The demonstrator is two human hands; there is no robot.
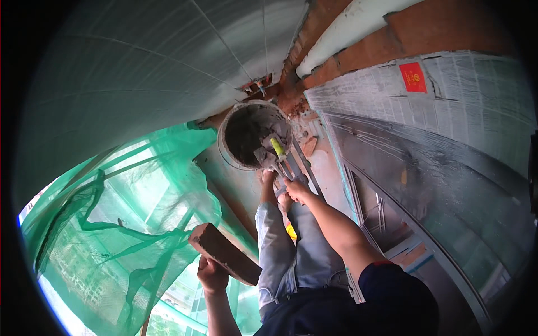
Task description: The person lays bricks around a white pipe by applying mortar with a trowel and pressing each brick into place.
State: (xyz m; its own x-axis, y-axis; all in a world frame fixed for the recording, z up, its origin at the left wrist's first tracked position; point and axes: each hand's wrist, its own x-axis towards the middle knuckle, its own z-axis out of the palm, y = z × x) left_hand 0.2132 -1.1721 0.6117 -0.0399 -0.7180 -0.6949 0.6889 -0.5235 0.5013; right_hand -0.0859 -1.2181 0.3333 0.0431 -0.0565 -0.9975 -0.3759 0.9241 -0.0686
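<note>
My left hand (212, 273) grips a reddish-brown brick (224, 252) at the lower left, held tilted beside my jeans. My right hand (298, 190) reaches up the centre with fingers closed on something I cannot make out, near grey metal bars (305, 173) below the bucket's right side. A cement-crusted bucket (231, 131) stands above my feet, holding grey mortar and a tool with a yellow-green handle (278, 147). The tool's lower end is hard to make out.
Green netting (123, 224) fills the lower left over bright openings. A grey wall (134, 67) rises at upper left. At right are exposed brick (426, 28), a white pipe, a rough panel with a red sticker (413, 77), and a framed glass pane (431, 185). Rubble (308, 144) lies beside the bucket.
</note>
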